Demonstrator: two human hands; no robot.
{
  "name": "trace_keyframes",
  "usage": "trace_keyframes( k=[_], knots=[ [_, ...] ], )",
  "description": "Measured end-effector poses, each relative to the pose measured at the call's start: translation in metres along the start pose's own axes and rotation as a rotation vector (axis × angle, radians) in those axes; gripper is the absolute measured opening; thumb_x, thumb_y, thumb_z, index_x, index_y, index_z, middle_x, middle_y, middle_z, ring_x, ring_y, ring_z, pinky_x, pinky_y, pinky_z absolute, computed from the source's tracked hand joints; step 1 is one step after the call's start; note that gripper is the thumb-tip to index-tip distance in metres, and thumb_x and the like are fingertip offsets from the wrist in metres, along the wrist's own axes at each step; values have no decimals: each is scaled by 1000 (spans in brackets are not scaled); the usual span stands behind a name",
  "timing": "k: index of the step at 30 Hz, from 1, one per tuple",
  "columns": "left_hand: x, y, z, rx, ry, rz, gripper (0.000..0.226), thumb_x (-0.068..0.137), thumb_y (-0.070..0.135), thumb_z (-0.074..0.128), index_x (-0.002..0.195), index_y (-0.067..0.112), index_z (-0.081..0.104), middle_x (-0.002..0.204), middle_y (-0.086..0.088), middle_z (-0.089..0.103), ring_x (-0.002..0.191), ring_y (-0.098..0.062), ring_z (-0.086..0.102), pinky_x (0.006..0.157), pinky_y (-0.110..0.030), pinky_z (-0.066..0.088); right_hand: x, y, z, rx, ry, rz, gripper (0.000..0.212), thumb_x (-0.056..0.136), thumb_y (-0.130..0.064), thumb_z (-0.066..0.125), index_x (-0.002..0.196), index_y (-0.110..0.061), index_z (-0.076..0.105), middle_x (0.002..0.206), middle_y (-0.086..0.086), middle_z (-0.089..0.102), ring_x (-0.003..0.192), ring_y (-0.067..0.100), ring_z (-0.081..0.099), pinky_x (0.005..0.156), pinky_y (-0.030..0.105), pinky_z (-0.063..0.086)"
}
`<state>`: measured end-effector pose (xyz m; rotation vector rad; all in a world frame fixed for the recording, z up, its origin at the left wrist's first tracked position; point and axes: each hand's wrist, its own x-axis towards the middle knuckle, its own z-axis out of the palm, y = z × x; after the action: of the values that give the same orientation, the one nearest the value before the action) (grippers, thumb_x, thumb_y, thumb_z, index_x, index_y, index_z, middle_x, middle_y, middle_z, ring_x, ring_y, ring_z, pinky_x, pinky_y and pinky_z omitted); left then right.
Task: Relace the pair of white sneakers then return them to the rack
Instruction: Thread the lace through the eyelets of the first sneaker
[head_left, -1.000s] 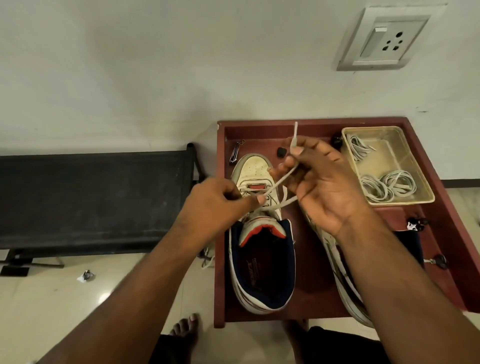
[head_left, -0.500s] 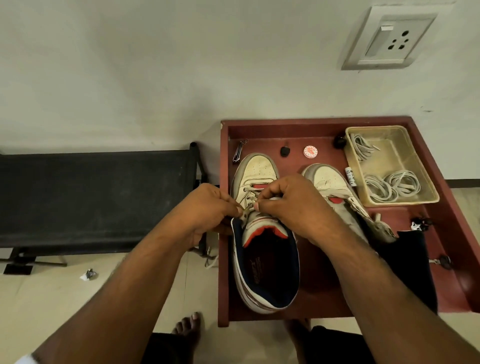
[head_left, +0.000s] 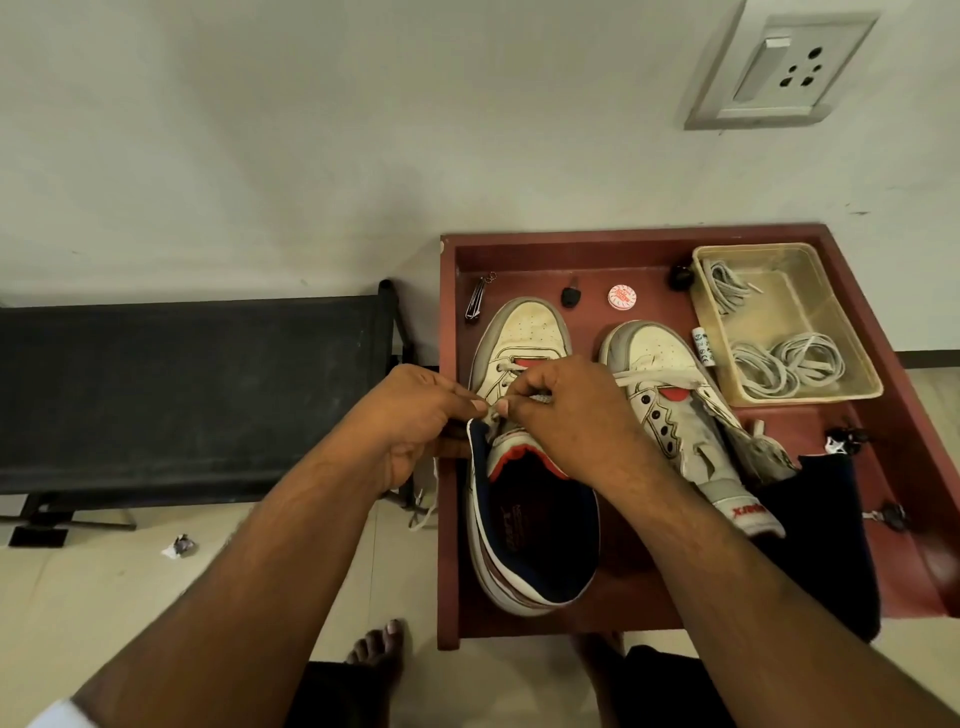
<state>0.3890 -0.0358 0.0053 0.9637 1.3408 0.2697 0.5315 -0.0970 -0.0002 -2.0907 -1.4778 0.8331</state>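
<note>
Two white sneakers lie on a red-brown tray table (head_left: 649, 603). The left sneaker (head_left: 524, 332), with navy lining and a red tongue edge, has its toe pointing at the wall. Over its eyelets, my left hand (head_left: 415, 415) and my right hand (head_left: 566, 415) meet, each pinching the white lace (head_left: 511, 370) at the upper eyelets. The right sneaker (head_left: 670, 395) lies tilted beside it, with a lace across only its lowest eyelets. Part of the lace's loose end hangs off the table's left edge (head_left: 423, 514).
A clear plastic box (head_left: 852, 364) with spare white laces sits at the table's back right. Small items lie near the toes: a nail clipper (head_left: 475, 306), a black key fob (head_left: 570, 299), a round tin (head_left: 622, 297). A black bench (head_left: 182, 395) stands left. My bare foot (head_left: 379, 644) is below.
A second ago my right hand was raised, pulling the lace up and away from the left sneaker. It has come down, and both hands now pinch the lace at the eyelets.
</note>
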Motion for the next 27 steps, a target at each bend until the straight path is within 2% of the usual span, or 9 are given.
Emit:
trace_keyframes(
  k=[4, 6, 8, 12, 17, 20, 23, 26, 27],
  knots=[
    [-1, 3, -1, 26, -42, 1, 9, 89, -3, 63, 93, -7, 70, 74, -12, 70, 55, -12, 67, 49, -22, 53, 0, -2, 1, -87, -53, -14, 12, 87, -32, 70, 88, -23, 77, 91, -6, 72, 84, 9, 63, 78, 28, 51],
    [-2, 5, -5, 111, -111, -4, 15, 95, 6, 58, 95, -2, 71, 76, -11, 72, 62, -13, 68, 56, -26, 58, -1, -2, 1, -104, -66, -22, 12, 87, -32, 70, 89, -22, 78, 91, -5, 73, 85, 10, 63, 77, 27, 50],
    [-2, 5, -11, 295, -162, 29, 24, 101, 14, 51, 95, 7, 73, 85, -12, 74, 73, -17, 67, 67, -31, 59, 0, -1, 1, -64, -76, -23, 13, 87, -31, 71, 89, -21, 79, 91, -5, 73, 87, 10, 64, 82, 30, 52],
    [-5, 3, -13, 477, -186, 181, 14, 93, 14, 61, 94, 17, 74, 89, -6, 75, 73, -16, 68, 62, -24, 57, 2, 3, 5, -69, -56, -63, 12, 85, -34, 71, 87, -25, 79, 87, -6, 73, 95, 17, 62, 91, 41, 49],
    [-3, -6, -7, 645, -61, 358, 12, 92, 8, 64, 94, 16, 73, 86, -1, 71, 76, -14, 68, 63, -18, 55, 3, 3, 2, -122, -61, -118, 17, 84, -40, 70, 92, -27, 79, 88, -5, 74, 98, 19, 62, 97, 46, 45],
    [0, -9, -8, 661, -12, 339, 11, 96, 12, 58, 94, 17, 68, 90, -1, 67, 84, -16, 65, 75, -30, 57, 3, 3, -1, -261, -40, -140, 17, 85, -44, 68, 96, -33, 76, 89, -13, 68, 109, 16, 54, 104, 42, 33],
    [-5, -7, -36, 591, 254, 276, 11, 98, 16, 55, 99, 17, 66, 92, -4, 64, 80, -17, 61, 64, -27, 50, 1, 3, -4, -375, -22, -135, 18, 85, -47, 67, 100, -38, 73, 86, -17, 56, 118, 13, 42, 101, 41, 20],
    [-29, -12, -69, 282, 598, 239, 11, 99, 16, 56, 96, 14, 66, 91, -6, 63, 72, -14, 55, 58, -24, 43, -3, 0, -3, -402, 5, -135, 16, 85, -43, 68, 100, -41, 72, 94, -19, 59, 123, 11, 38, 106, 46, 11],
    [-37, -19, -68, 307, 677, 238, 9, 99, 16, 55, 96, 13, 64, 92, -5, 60, 73, -14, 53, 60, -23, 43, -3, 0, -2, -408, 7, -133, 16, 84, -43, 68, 99, -40, 72, 96, -19, 61, 124, 10, 37, 107, 46, 9]
  ],
)
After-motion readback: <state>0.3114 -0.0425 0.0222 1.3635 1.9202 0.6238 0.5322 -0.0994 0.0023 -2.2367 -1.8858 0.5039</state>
